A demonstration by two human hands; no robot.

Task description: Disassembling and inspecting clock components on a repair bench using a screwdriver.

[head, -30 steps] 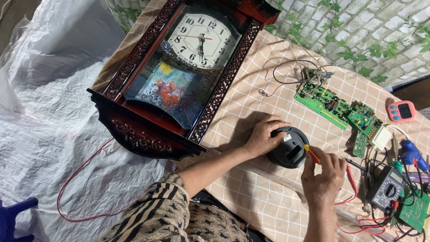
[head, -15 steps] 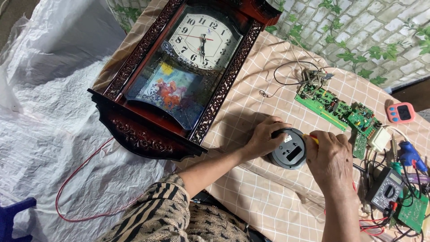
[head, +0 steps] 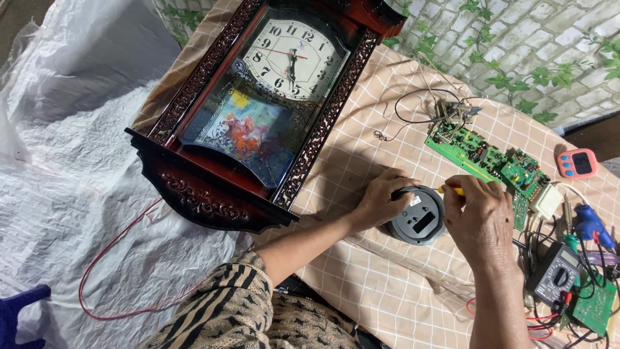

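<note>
Holding the round grey case (head: 418, 215) still, your left hand (head: 378, 201) curled its grip around the side nearest the big wooden clock (head: 271, 106). Your right hand (head: 481, 223) pinched a yellow tool (head: 452, 190), tight, on the case's far side. That case sat on the checked worktop (head: 387, 284), just beside the clock's bottom corner.

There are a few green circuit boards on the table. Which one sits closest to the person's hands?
The long green board just beyond the right hand, by the grey round device. The other green board lies at the table's near right corner, past the multimeter.
</note>
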